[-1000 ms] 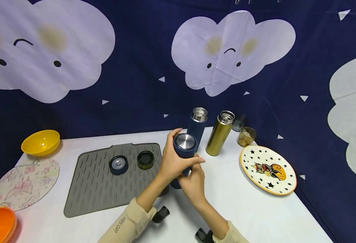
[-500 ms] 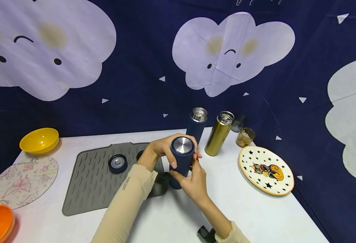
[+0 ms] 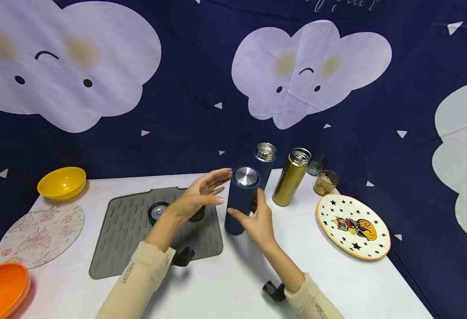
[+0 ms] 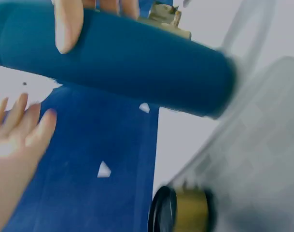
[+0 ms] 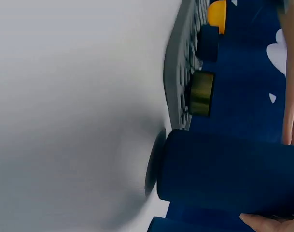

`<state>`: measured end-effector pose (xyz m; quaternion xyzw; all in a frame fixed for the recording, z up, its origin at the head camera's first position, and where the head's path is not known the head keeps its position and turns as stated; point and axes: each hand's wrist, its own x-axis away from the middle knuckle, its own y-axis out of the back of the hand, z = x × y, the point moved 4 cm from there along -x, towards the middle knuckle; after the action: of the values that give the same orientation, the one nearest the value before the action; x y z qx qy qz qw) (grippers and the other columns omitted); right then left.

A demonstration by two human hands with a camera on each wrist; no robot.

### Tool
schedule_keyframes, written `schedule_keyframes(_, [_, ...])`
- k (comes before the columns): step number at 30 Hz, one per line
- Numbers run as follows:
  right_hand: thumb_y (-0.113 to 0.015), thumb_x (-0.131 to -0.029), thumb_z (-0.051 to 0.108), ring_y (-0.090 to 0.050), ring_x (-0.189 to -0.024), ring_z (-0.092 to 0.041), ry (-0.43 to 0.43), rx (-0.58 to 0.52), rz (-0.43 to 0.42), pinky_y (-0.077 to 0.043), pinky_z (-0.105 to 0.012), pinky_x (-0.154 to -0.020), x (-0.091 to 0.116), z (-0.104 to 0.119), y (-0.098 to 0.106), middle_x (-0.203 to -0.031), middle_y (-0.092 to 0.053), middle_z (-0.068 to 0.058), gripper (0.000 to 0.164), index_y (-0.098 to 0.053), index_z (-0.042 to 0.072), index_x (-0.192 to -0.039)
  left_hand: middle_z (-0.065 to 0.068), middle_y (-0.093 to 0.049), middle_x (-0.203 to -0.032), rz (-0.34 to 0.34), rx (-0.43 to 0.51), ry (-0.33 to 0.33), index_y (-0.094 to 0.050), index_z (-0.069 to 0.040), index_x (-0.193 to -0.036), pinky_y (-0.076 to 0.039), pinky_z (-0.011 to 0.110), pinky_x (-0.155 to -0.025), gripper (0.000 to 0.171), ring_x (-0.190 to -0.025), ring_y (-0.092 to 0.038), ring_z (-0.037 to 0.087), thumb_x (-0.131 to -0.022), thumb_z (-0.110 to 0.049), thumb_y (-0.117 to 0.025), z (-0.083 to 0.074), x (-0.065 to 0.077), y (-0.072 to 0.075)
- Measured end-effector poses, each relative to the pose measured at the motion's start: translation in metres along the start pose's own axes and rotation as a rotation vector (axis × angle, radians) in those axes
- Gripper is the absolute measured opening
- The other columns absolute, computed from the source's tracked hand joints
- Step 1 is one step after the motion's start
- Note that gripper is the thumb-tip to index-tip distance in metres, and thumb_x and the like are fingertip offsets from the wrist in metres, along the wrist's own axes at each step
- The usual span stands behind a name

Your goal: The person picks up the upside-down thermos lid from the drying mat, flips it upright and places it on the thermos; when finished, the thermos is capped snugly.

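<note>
My right hand (image 3: 260, 223) grips a dark blue thermos flask (image 3: 241, 199) around its middle, thumb in front and the other fingers behind. The flask is upright with a silver-topped lid on, just right of the mat. My left hand (image 3: 197, 195) stands off to the flask's left, fingers extended and apart from it. In the left wrist view the flask (image 4: 137, 63) crosses the top, with right-hand fingers over it. The right wrist view shows the flask's base (image 5: 168, 164) close over the white table.
Behind stand an uncapped blue flask (image 3: 263, 170) and an uncapped gold flask (image 3: 289, 181). A grey mat (image 3: 125, 239) bears a blue lid (image 3: 158, 212) and a gold lid (image 3: 198, 213). Right are a brown cup (image 3: 326, 182) and plate (image 3: 353, 204); left, yellow (image 3: 62, 184) and orange bowls (image 3: 2, 288).
My left hand first lay on the lidded flask's upper part, turned about its top, then let go and moved left. My right hand has kept its hold on the flask.
</note>
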<state>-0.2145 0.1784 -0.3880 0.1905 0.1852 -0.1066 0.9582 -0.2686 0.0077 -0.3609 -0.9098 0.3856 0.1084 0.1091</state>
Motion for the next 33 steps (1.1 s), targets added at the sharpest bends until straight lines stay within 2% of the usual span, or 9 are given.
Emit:
schedule_keyframes(3, [-0.088, -0.073, 0.017, -0.067, -0.106, -0.034, -0.002, 0.035, -0.042, -0.054, -0.051, -0.091, -0.023, 0.000, -0.011, -0.117, -0.068, -0.018, 0.071, -0.049, 0.007, -0.132, 0.016, -0.035, -0.158, -0.192, -0.059, -0.031, -0.034, -0.003, -0.152, -0.023, 0.040, -0.123, 0.069, -0.148, -0.031, 0.025, -0.091, -0.006, -0.066, -0.012, 0.043, 0.016])
schedule_keyframes(7, [-0.087, -0.073, 0.022, -0.065, -0.110, -0.035, -0.014, 0.072, -0.092, -0.052, -0.052, -0.093, -0.057, -0.003, -0.027, -0.119, -0.067, -0.018, 0.072, -0.049, 0.008, -0.132, 0.011, -0.047, -0.151, -0.341, -0.121, -0.068, -0.040, 0.002, -0.147, -0.032, 0.025, -0.117, 0.056, -0.142, -0.041, 0.017, -0.095, -0.001, -0.060, -0.018, 0.091, 0.029])
schedule_keyframes(11, [-0.086, -0.076, 0.026, -0.061, -0.118, -0.038, -0.043, 0.097, -0.127, -0.048, -0.053, -0.099, -0.080, -0.011, -0.042, -0.127, -0.063, -0.019, 0.076, -0.046, 0.007, -0.137, 0.005, -0.055, -0.144, -0.465, -0.154, -0.079, -0.045, 0.005, -0.143, -0.037, 0.020, -0.112, 0.047, -0.136, -0.047, 0.013, -0.097, 0.000, -0.056, -0.018, 0.127, 0.040])
schedule_keyframes(15, [-0.085, -0.078, 0.028, -0.059, -0.120, -0.039, -0.087, 0.112, -0.121, -0.046, -0.054, -0.101, -0.089, -0.022, -0.051, -0.130, -0.062, -0.019, 0.077, -0.043, 0.008, -0.140, -0.003, -0.059, -0.138, -0.592, -0.165, -0.023, -0.048, 0.004, -0.141, -0.041, 0.017, -0.107, 0.042, -0.132, -0.050, 0.010, -0.100, -0.005, -0.055, -0.016, 0.152, 0.053])
schedule_keyframes(20, [-0.084, -0.079, 0.027, -0.058, -0.120, -0.041, -0.091, 0.124, -0.118, -0.046, -0.054, -0.101, -0.090, -0.026, -0.049, -0.130, -0.060, -0.021, 0.079, -0.041, 0.008, -0.142, 0.005, -0.057, -0.141, -0.745, -0.254, 0.094, -0.048, 0.002, -0.141, -0.042, 0.020, -0.107, 0.050, -0.133, -0.050, 0.015, -0.097, -0.013, -0.064, -0.008, 0.161, 0.074])
schedule_keyframes(23, [-0.083, -0.080, 0.028, -0.056, -0.122, -0.040, -0.096, 0.131, -0.118, -0.044, -0.054, -0.103, -0.090, -0.025, -0.044, -0.132, -0.059, -0.021, 0.079, -0.039, 0.009, -0.143, 0.016, -0.049, -0.148, -0.788, -0.363, 0.194, -0.045, 0.003, -0.143, -0.034, 0.029, -0.117, 0.059, -0.140, -0.043, 0.026, -0.093, -0.013, -0.070, 0.004, 0.156, 0.087])
schedule_keyframes(25, [-0.082, -0.081, 0.030, -0.055, -0.125, -0.040, -0.105, 0.139, -0.107, -0.043, -0.053, -0.105, -0.090, -0.026, -0.043, -0.135, -0.058, -0.021, 0.081, -0.038, 0.009, -0.145, 0.021, -0.042, -0.152, -0.779, -0.457, 0.273, -0.040, 0.004, -0.146, -0.027, 0.037, -0.121, 0.068, -0.144, -0.037, 0.033, -0.090, -0.013, -0.073, 0.014, 0.151, 0.095])
schedule_keyframes(28, [-0.083, -0.081, 0.031, -0.051, -0.131, -0.038, -0.121, 0.136, -0.071, -0.041, -0.051, -0.109, -0.086, -0.026, -0.043, -0.144, -0.052, -0.020, 0.088, -0.032, 0.010, -0.150, 0.026, -0.033, -0.156, -0.727, -0.566, 0.379, -0.030, 0.006, -0.150, -0.025, 0.046, -0.121, 0.083, -0.146, -0.029, 0.042, -0.085, -0.014, -0.078, 0.029, 0.143, 0.101])
schedule_keyframes(33, [-0.084, -0.080, 0.031, -0.041, -0.140, -0.040, -0.157, 0.109, -0.004, -0.036, -0.049, -0.115, -0.067, -0.018, -0.044, -0.157, -0.035, -0.021, 0.102, -0.020, 0.008, -0.156, 0.031, -0.034, -0.153, -0.687, -0.712, 0.480, -0.027, 0.006, -0.151, -0.030, 0.058, -0.116, 0.096, -0.141, -0.033, 0.049, -0.077, -0.015, -0.084, 0.043, 0.136, 0.105])
